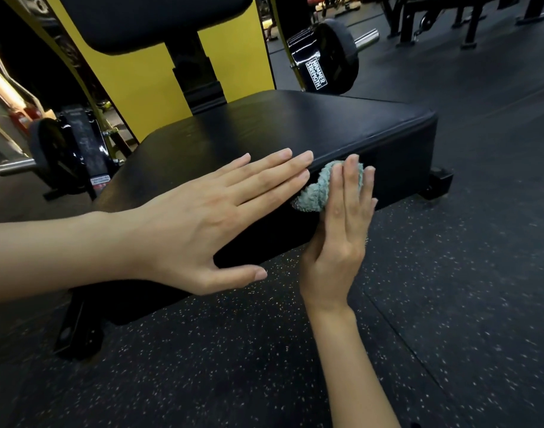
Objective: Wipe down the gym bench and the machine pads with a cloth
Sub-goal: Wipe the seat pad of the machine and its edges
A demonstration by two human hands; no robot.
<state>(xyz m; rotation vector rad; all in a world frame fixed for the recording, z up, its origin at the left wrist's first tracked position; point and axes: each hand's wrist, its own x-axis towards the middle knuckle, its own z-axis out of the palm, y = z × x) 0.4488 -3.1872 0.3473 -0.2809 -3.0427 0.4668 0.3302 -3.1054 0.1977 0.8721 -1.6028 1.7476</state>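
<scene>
A black padded seat [280, 125] of a gym machine fills the middle of the view, with a black back pad [147, 20] upright behind it. My left hand [202, 220] lies flat on the seat's near top edge, fingers straight and together. My right hand [338, 233] presses a crumpled light-green cloth [317, 193] against the seat's front side face with straight fingers. Part of the cloth is hidden under the palm.
Yellow frame panels [141, 81] rise behind the seat. Black weight plates on chrome bars sit at the left [48, 149] and at the upper right [335, 57]. Black speckled rubber floor [418, 304] spreads to the right and front; more machine legs [468, 23] stand far back.
</scene>
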